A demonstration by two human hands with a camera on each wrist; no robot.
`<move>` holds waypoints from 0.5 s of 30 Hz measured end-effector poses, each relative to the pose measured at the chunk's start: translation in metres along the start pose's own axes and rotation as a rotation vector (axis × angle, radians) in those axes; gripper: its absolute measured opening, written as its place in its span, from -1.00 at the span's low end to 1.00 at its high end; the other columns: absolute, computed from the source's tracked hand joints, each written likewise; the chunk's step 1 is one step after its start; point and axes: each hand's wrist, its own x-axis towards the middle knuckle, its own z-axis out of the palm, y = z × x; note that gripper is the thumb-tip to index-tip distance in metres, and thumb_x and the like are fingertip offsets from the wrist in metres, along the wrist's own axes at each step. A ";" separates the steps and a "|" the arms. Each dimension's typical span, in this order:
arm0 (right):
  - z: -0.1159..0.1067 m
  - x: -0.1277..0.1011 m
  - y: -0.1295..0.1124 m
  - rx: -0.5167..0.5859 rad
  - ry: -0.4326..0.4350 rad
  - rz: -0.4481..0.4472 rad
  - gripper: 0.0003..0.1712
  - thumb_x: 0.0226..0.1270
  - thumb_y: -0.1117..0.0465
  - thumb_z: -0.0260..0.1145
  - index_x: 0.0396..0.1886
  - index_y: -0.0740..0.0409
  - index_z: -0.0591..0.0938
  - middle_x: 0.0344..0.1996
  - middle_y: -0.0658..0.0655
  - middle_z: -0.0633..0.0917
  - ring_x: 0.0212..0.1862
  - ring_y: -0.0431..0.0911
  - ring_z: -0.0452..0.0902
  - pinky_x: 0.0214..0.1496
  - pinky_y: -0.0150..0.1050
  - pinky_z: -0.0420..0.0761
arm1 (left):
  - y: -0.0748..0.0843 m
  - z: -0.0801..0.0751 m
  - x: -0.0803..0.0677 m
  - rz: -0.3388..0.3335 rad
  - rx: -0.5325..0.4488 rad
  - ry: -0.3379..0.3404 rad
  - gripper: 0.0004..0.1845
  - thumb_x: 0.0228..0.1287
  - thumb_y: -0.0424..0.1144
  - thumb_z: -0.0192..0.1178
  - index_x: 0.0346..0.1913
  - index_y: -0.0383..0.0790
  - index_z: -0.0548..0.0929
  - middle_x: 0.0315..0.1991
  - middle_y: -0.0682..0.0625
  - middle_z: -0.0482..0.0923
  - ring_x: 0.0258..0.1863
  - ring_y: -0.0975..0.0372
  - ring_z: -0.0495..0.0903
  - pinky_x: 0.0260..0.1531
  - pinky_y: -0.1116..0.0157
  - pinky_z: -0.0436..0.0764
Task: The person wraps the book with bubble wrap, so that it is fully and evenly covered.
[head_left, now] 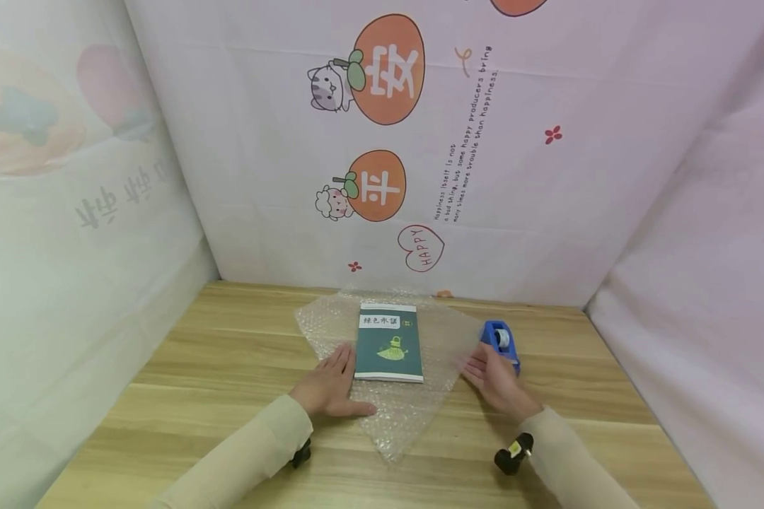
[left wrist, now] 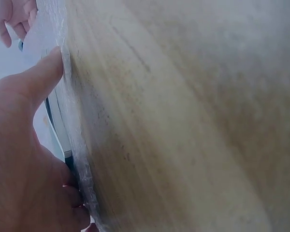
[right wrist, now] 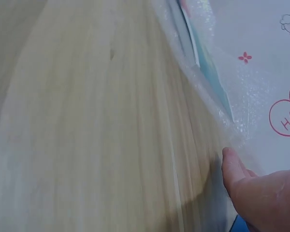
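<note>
A green booklet with white bands and a yellow-green drawing lies on a sheet of clear bubble wrap, turned cornerwise. My left hand rests on the wrap along the booklet's left edge, thumb spread toward its lower edge. At the wrap's right corner, my right hand touches the film from the side with fairly straight fingers; the right wrist view shows the thumb by the film's edge. Behind that hand stands a blue tape dispenser with a roll, partly covered by the hand.
A wood-grain table carries everything. Printed white cloth hangs at the back, with more cloth on both sides. Black wrist camera mounts sit under the sleeves.
</note>
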 end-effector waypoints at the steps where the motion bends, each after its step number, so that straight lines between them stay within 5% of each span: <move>1: 0.002 0.001 0.000 0.047 -0.018 0.000 -0.23 0.80 0.02 -0.34 0.65 0.54 -0.13 0.50 0.61 0.22 0.55 0.23 0.33 0.70 -0.07 0.27 | 0.000 0.000 0.000 -0.004 0.000 -0.003 0.35 0.25 0.58 0.13 0.67 -0.47 -0.04 0.73 -0.33 -0.16 0.75 -0.11 -0.10 0.71 -0.03 0.11; 5: 0.007 0.006 0.001 0.230 -0.117 0.021 -0.18 0.77 -0.08 -0.54 0.66 0.44 -0.39 0.69 0.52 -0.21 0.75 0.24 -0.24 0.80 -0.02 -0.10 | -0.001 0.000 0.000 -0.016 -0.004 -0.005 0.36 0.24 0.61 0.11 0.69 -0.43 -0.06 0.74 -0.30 -0.19 0.75 -0.08 -0.13 0.71 -0.01 0.10; 15: 0.017 0.022 0.009 0.384 -0.227 0.040 -0.07 0.72 -0.24 -0.62 0.68 0.43 -0.30 0.71 0.44 -0.21 0.76 0.21 -0.28 0.81 -0.03 -0.14 | -0.001 0.002 -0.001 0.011 -0.027 0.006 0.36 0.26 0.59 0.12 0.68 -0.47 -0.06 0.73 -0.34 -0.19 0.75 -0.13 -0.13 0.71 -0.05 0.08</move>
